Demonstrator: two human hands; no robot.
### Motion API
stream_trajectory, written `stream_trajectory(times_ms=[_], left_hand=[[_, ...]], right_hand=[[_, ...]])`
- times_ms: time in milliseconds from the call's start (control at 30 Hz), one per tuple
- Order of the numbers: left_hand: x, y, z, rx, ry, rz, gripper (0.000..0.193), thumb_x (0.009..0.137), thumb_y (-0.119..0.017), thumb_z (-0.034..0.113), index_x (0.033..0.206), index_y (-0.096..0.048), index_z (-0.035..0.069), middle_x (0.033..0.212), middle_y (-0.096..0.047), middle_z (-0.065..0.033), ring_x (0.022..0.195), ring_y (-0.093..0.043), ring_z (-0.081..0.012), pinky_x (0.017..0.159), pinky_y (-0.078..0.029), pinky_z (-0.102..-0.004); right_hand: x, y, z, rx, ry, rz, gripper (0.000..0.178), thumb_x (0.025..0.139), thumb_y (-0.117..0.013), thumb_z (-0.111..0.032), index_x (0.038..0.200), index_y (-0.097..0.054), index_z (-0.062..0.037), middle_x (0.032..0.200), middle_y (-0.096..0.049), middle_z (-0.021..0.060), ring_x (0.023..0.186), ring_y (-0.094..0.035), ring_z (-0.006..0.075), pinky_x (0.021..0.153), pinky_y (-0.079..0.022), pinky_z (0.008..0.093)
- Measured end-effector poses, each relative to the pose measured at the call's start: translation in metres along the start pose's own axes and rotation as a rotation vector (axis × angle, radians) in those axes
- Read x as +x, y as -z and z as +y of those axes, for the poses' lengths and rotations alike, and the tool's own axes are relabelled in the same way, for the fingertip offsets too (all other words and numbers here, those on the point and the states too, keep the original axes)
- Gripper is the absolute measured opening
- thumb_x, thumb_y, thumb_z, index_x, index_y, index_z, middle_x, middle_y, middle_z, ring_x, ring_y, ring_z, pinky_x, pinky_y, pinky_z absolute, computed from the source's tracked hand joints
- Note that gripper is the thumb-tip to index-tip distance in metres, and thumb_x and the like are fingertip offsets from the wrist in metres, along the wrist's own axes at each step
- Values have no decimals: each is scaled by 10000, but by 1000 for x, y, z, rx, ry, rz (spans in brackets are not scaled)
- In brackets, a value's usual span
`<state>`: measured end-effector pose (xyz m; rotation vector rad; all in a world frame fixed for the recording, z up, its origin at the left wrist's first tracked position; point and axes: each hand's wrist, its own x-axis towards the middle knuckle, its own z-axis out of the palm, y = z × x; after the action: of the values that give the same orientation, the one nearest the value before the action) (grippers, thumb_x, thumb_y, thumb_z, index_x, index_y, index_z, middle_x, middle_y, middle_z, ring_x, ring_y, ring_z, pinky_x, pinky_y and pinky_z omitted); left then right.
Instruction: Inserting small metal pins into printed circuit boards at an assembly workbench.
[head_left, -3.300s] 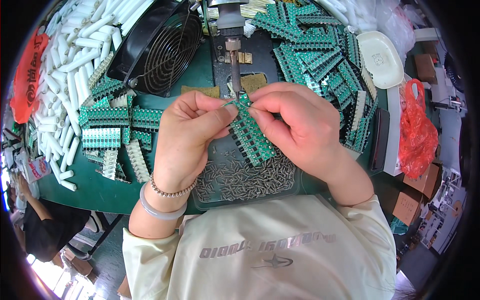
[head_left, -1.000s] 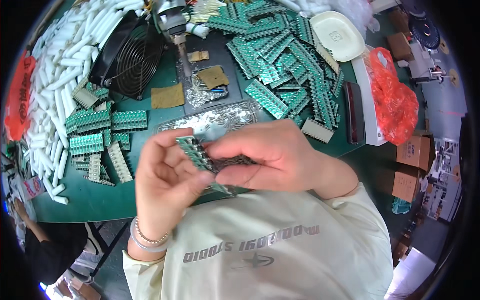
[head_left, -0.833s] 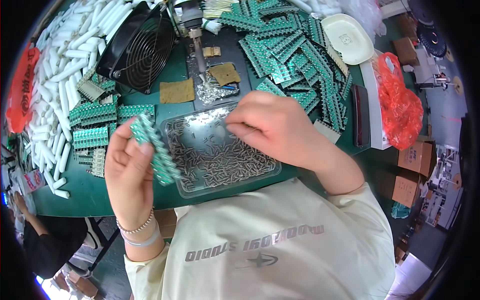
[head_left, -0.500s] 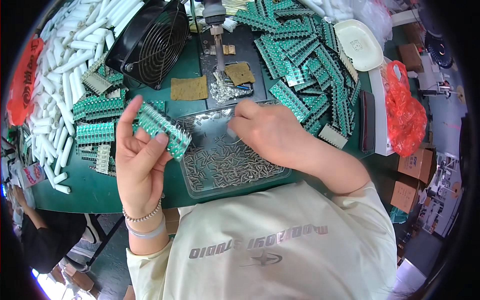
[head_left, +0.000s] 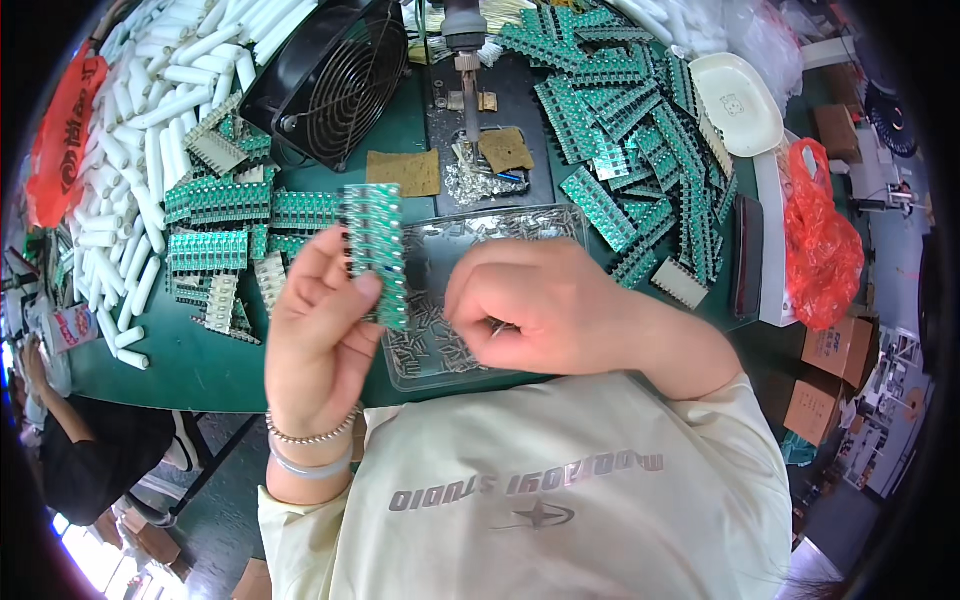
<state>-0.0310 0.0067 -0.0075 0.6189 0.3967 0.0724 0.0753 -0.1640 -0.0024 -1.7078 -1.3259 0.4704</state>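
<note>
My left hand grips a green circuit board panel between thumb and fingers. The panel stands nearly upright in view, with rows of components and pins along its edges. Close to its right side, my right hand is closed, fingers curled inward over a clear plastic tray. Something small and metallic shows inside the curl of those fingers, too hidden to name. Many small metal pins lie loose in the tray, partly covered by both hands.
A soldering iron points down behind the tray, near brown pads and a black fan. Green board panels are heaped at the right, more at the left beside white tubes. A white dish stands far right.
My left hand has turned the panel from slanted to nearly upright and lowered its raised index finger. My right hand has come down toward my body, its fingers curling inward. The whole view has shifted slightly.
</note>
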Motion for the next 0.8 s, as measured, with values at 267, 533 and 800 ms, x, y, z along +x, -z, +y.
stream_trajectory(times_ms=[267,533,800], left_hand=[[2,-8,-8,-94,47,1,210,867,-460,-16,1068,-454,47,988,-587,-71,916,-588,-149,827,-510,-288],[0,-7,-13,-194,128,-95,195,875,-461,12,1067,-489,24,1008,-582,-67,902,-590,-134,802,-520,-267],[-1,-20,-14,-131,118,-17,173,879,-465,29,1047,-506,23,968,-597,-62,862,-604,-132,760,-537,-250]], right_hand=[[-5,2,-3,-26,67,269,209,656,-655,60,834,-623,-45,798,-586,63,674,-579,166,560,-463,246],[-7,-2,-11,39,-24,375,172,698,-654,69,822,-558,-3,833,-595,96,711,-585,138,580,-477,224],[-6,0,-8,-46,-4,409,161,700,-659,46,782,-544,-32,812,-615,100,688,-591,140,534,-457,213]])
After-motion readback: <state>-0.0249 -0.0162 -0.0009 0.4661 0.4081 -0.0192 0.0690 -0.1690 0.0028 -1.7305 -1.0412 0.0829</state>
